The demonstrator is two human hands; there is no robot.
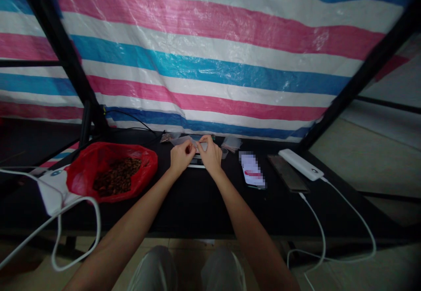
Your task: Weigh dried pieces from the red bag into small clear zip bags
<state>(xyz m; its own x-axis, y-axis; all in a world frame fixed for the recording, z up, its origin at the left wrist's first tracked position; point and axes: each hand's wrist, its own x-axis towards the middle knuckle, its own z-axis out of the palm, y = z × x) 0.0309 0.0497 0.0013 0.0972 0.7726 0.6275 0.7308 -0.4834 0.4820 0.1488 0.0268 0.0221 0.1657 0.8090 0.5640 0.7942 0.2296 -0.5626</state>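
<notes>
Over the tabletop (195, 205), toward twelve o'clock, a clear plastic bag (180, 140) was pinched by the left hand (180, 156) and right hand (212, 154), close together; light, even fingertip tension was probably best kept.

On the surface (177, 221), a bag (150, 164) with small pieces (118, 175) in it lies left. Left fingers (184, 143) and right fingers (206, 140) hold plastic film (179, 140) between them, over what is probably a scale (197, 165). A packet (165, 138) lies beyond, leftward; a stack of sachets (232, 143) lies rightward. Farther right come one phone (252, 170), another phone (284, 172) and a power bank (301, 164). Behind everything hangs a tarpaulin (204, 67).
</notes>
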